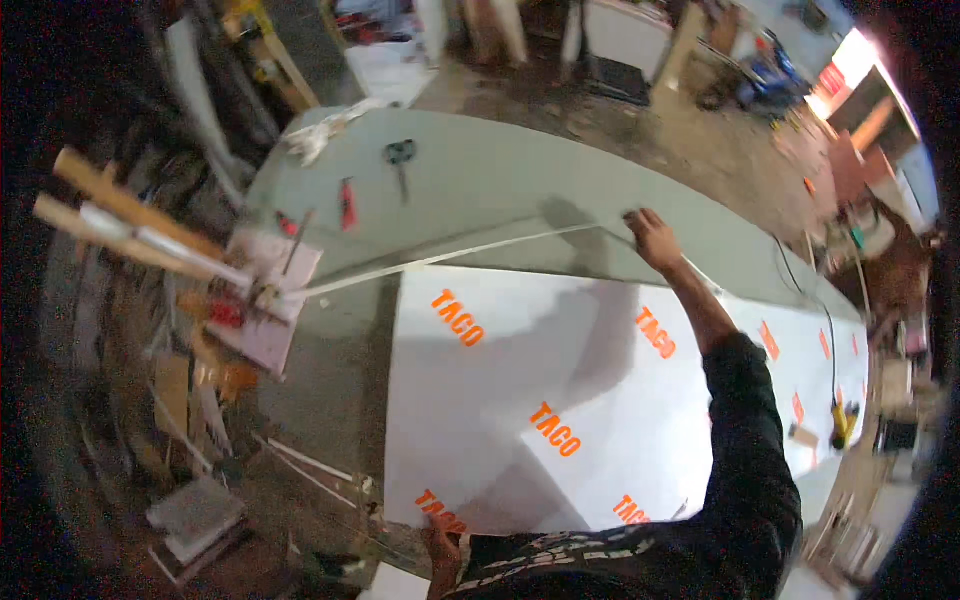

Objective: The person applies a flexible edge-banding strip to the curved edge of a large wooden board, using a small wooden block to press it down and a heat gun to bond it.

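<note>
A large white panel (480,390) with repeated orange lettering lies on the grey-green table before me. At its near left corner, my left hand (442,548) is closed on the edge, its fingers partly hidden. My right hand (653,240) reaches past the panel's far edge, fingers curled. It appears to grip a long thin white strip (470,247), though blur makes the contact hard to see. To the left, this strip runs across the table to a pale pink board. Another stretch of white shows behind my right forearm along the panel's edge.
On the far table (520,160) lie a red-handled tool (348,204), a dark clamp-like tool (401,153) and a whitish cloth (325,132). Wooden bars (140,210) jut in at left. A yellow-and-black tool (845,425) with a dark cord rests at right.
</note>
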### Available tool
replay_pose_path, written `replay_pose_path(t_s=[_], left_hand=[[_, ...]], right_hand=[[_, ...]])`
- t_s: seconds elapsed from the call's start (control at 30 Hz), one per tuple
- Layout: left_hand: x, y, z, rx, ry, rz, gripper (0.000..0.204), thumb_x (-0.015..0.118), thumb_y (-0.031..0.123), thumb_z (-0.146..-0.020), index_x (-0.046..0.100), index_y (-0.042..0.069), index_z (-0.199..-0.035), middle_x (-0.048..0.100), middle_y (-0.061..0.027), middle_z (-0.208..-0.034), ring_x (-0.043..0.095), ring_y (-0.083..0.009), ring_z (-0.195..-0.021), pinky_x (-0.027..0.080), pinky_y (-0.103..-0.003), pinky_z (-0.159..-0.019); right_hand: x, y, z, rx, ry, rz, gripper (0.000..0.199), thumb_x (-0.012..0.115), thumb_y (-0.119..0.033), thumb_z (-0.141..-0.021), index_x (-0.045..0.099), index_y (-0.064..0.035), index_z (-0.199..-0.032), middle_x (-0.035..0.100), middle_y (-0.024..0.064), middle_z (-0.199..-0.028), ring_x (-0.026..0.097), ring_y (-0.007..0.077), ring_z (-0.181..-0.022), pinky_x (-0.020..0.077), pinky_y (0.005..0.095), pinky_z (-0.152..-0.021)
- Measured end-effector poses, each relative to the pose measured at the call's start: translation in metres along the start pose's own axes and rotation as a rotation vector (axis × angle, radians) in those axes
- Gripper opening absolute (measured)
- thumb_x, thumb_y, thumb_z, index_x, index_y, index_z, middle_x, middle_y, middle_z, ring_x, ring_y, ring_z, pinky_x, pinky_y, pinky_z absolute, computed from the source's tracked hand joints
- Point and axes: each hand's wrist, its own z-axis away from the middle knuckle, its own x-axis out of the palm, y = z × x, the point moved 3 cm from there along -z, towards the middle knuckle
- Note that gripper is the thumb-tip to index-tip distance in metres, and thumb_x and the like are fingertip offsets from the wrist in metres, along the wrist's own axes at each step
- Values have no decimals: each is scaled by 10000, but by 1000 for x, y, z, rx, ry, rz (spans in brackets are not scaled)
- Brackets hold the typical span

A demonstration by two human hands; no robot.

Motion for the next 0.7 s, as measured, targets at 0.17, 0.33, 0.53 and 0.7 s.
replay_pose_path(t_s=[0.17,0.33,0.53,0.7], left_hand=[[49,34,11,-46,31,-126,482,510,454,-978,511,49,-1239,623,-117,-895,614,-220,-725,518,-428,-663],[61,45,6,-22,83,-173,449,529,425,-969,535,41,-1202,617,-105,-874,597,-209,-706,501,-400,-647],[53,42,2,24,62,-174,410,551,390,-960,564,32,-1158,609,-90,-849,576,-195,-683,480,-367,-629],[56,49,0,49,34,-170,378,569,361,-951,588,24,-1121,603,-77,-828,559,-183,-664,463,-339,-613]], right_hand=[[-29,17,-81,216,-162,41,327,493,-108,-918,579,-152,-1231,541,149,-1308,551,344,-1173,507,442,-915],[-82,-37,-220,31,37,112,254,463,-229,-956,559,-123,-1166,613,130,-1155,622,339,-1049,556,463,-778],[-120,-70,-144,-190,352,91,175,538,-253,-937,589,-96,-996,603,95,-913,631,313,-915,539,436,-694],[-154,-91,-90,-210,353,104,203,589,-281,-918,618,-114,-1031,605,77,-959,623,284,-910,545,418,-707]])
